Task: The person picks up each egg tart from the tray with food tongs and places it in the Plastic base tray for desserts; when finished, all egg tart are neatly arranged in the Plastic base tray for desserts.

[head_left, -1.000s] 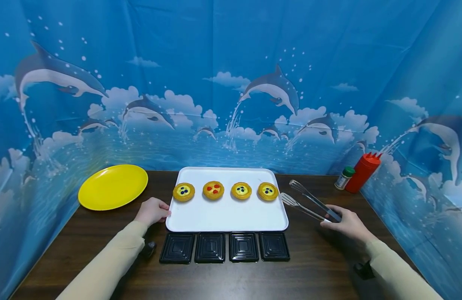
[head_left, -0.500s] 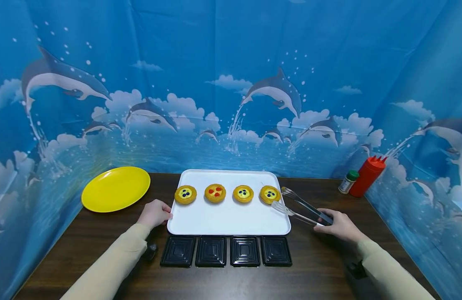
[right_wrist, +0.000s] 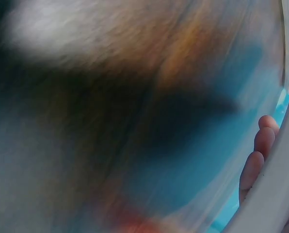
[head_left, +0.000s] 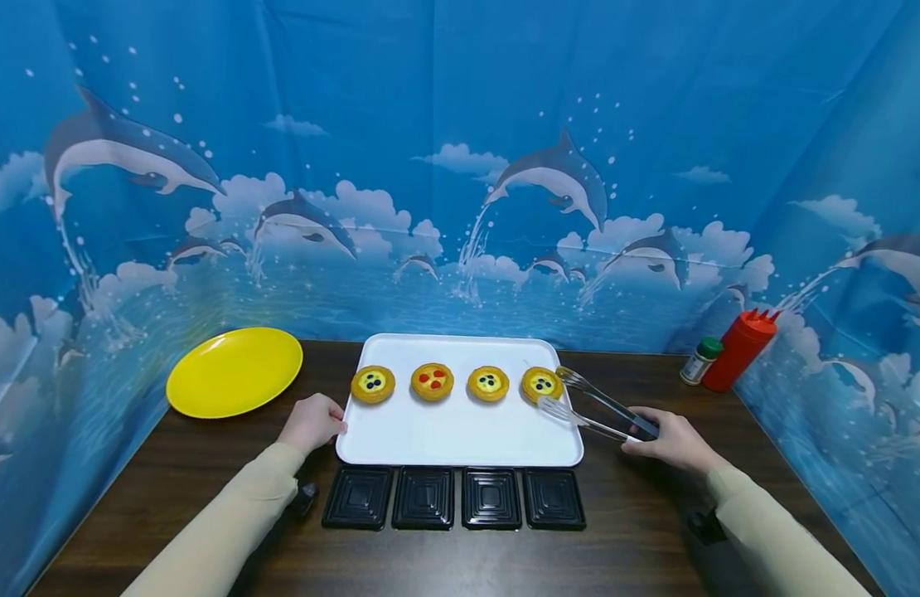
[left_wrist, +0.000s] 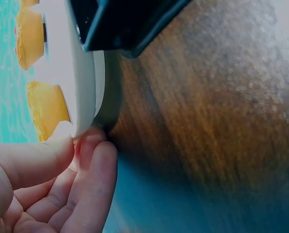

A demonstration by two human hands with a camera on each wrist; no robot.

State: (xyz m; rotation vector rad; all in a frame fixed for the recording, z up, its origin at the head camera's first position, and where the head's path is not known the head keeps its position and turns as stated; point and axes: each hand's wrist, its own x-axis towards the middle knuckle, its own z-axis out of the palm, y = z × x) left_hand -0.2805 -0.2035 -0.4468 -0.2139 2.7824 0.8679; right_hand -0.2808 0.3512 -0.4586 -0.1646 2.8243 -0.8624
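At the left rim of the white tray (head_left: 460,439), my left hand (head_left: 311,423) pinches the edge; thumb (left_wrist: 38,162) and fingers stand close about the rim in the left wrist view. My right hand (head_left: 669,439) grips metal tongs (head_left: 605,414), which stand spread, one tip beyond and one in front of the rightmost tart's right side. On the tray lie a blueberry-dotted tart (head_left: 373,385), a tart with red pieces (head_left: 432,382), another blueberry-dotted tart (head_left: 487,384) and the rightmost tart (head_left: 540,384), also blue-dotted. The tongs are not seen in the right wrist view.
Several black square dishes (head_left: 423,497) line the tray's front edge. A yellow plate (head_left: 234,373) lies at the back left. A green-capped shaker (head_left: 701,361) and a red squeeze bottle (head_left: 742,348) stand at the back right, near the dolphin-print curtain (head_left: 460,166).
My right hand has moved left with the tongs, bringing their tips from beside the tray to the rightmost tart. The left hand stays at the tray's rim.
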